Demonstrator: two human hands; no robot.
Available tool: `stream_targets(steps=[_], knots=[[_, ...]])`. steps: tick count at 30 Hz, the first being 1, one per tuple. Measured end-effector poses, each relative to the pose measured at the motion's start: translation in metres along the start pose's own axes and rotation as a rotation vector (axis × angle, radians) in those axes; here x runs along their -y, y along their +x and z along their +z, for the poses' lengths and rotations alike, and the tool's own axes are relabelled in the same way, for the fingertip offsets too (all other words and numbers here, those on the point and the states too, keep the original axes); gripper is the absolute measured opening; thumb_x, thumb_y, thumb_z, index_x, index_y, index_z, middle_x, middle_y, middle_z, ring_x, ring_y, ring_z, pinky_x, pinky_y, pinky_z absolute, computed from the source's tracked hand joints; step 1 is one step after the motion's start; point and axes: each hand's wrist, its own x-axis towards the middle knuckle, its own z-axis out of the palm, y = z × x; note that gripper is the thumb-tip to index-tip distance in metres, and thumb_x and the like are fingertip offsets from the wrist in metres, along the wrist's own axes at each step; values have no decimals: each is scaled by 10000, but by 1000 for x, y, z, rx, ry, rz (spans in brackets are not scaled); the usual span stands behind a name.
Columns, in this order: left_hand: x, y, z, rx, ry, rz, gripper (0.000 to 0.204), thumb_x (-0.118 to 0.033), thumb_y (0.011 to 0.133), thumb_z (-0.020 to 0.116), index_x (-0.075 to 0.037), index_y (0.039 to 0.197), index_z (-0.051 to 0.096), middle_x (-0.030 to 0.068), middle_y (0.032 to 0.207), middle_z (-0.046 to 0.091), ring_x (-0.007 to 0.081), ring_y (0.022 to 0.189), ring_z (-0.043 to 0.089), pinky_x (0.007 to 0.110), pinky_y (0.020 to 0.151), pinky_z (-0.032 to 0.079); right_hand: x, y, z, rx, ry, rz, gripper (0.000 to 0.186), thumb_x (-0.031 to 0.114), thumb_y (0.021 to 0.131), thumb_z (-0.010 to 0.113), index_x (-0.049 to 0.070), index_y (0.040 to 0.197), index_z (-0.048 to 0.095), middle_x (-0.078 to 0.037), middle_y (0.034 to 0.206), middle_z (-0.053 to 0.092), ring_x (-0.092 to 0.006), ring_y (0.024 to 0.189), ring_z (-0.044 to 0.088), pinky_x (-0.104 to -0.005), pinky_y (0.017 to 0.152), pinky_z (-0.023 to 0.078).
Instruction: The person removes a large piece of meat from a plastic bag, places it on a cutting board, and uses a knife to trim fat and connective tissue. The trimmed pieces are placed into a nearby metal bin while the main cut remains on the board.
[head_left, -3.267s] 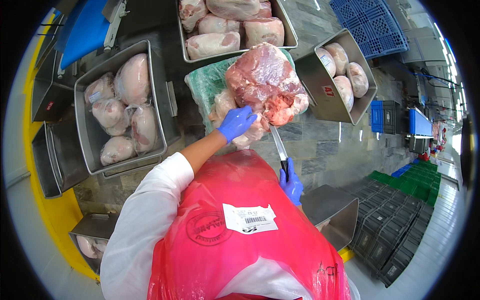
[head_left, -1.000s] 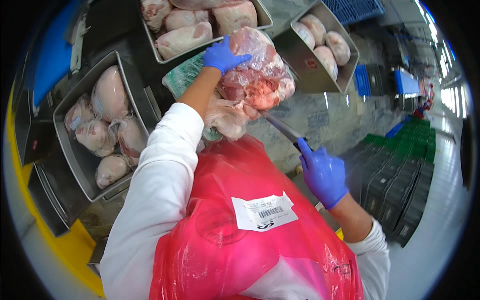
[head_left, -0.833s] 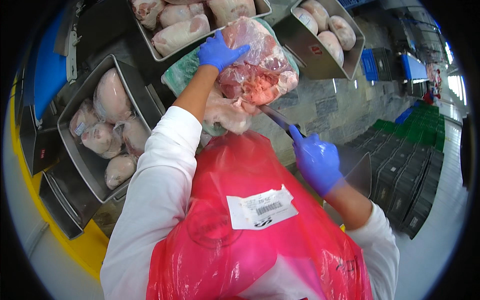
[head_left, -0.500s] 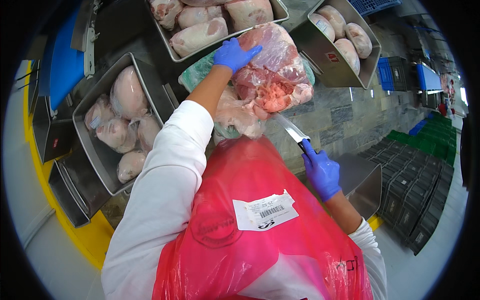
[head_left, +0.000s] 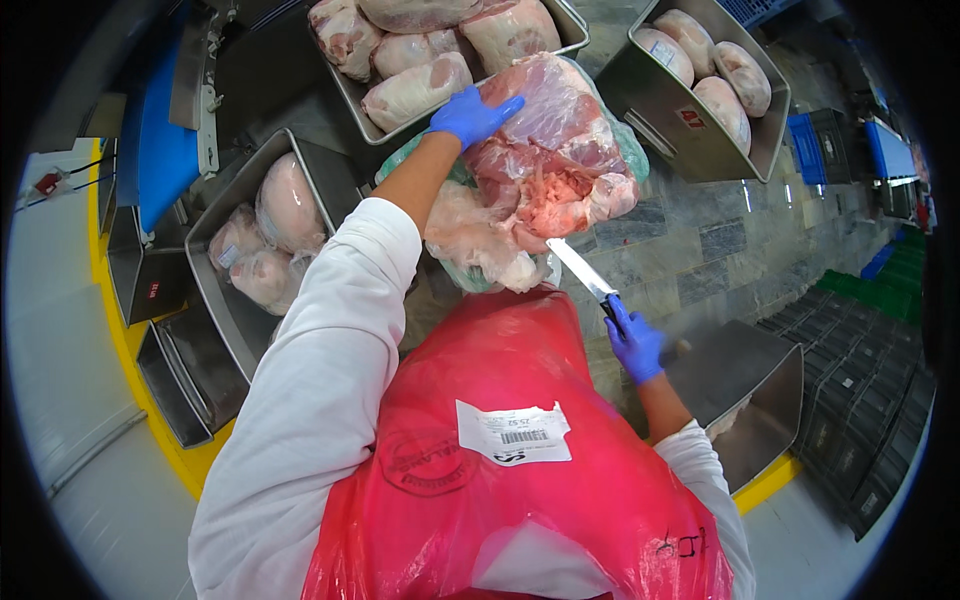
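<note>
A large cut of raw meat (head_left: 545,125) lies ahead of me, dark red with a lump of pink fatty tissue (head_left: 565,207) at its near side. Pale skin and fat (head_left: 478,238) hang at its near left, with greenish plastic (head_left: 402,160) around and under it. My left hand (head_left: 474,116), in a blue glove, lies on the meat's left part, fingers stretched. In my blue-gloved right hand (head_left: 636,342) is a knife (head_left: 582,270) with a dark handle. Its blade points away and left, the tip close to the meat's near edge; I cannot tell whether it touches.
Metal bins with large pale meat pieces stand at the left (head_left: 215,285), beyond the cut (head_left: 378,132) and at the far right (head_left: 640,95). Another metal bin (head_left: 745,375) stands near my right arm. Dark stacked crates (head_left: 850,400) are further right.
The whole view has shifted a little. The knife has drawn slightly toward me, and its blade stands a bit further out from the meat. My left hand stays on the meat.
</note>
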Motion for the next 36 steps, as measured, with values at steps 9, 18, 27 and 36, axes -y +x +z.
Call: stream_targets(steps=[9, 18, 27, 36], knots=[[25, 1, 18, -221, -93, 132, 1172, -771, 823, 714, 95, 1546, 399, 345, 1494, 533, 439, 1415, 526, 493, 1180, 421, -5, 15, 60, -53, 285, -5, 579, 295, 967, 749, 260, 1520, 581, -147, 786, 625, -347, 589, 643, -466, 535, 526], [79, -186, 129, -214, -335, 218, 323, -321, 1015, 645, -41, 1173, 610, 277, 914, 716, 466, 867, 710, 552, 760, 552, 18, -23, -65, 107, 198, 118, 635, 228, 931, 782, 187, 1530, 574, -144, 882, 700, -345, 689, 694, -453, 611, 562], [71, -192, 140, -197, -352, 327, 208, -289, 1041, 564, -85, 1048, 607, 256, 847, 684, 499, 788, 663, 607, 689, 498, 35, 76, -139, -157, 200, -24, 641, 148, 943, 757, 125, 1546, 542, -222, 1207, 738, -402, 954, 756, -426, 814, 602], [70, -201, 135, -203, -334, 271, 268, -341, 1056, 517, -97, 1027, 625, 253, 886, 696, 502, 812, 666, 614, 709, 502, 100, 316, -54, 211, 36, -50, 941, 467, 823, 857, 152, 1588, 408, -236, 1309, 706, -468, 1156, 685, -529, 965, 552]])
